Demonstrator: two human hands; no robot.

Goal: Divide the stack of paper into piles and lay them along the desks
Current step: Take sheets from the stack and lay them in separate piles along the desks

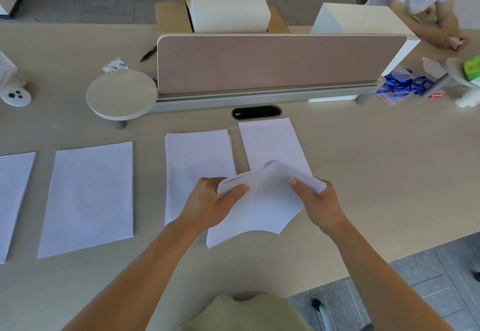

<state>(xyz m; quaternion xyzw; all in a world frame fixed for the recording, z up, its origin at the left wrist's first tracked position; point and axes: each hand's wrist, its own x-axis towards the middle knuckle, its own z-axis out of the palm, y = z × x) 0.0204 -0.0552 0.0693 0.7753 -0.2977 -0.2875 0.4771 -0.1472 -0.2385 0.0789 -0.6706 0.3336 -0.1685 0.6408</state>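
Observation:
I hold a bent stack of white paper (262,200) above the desk (363,174). My left hand (210,203) grips its left edge and my right hand (318,204) grips its right edge, thumbs on top. Flat piles lie in a row on the desk: one at the far left edge (13,200), a second (88,198), a third (194,164) partly under my left hand, and another (270,143) just beyond the held stack.
A pink divider screen (270,63) stands behind the piles, with a round side shelf (122,94) at its left. Beyond it another person's hands hold a thick white ream (228,5) over a cardboard box. A second person sits at the far right. Blue ribbons (405,83) lie at right.

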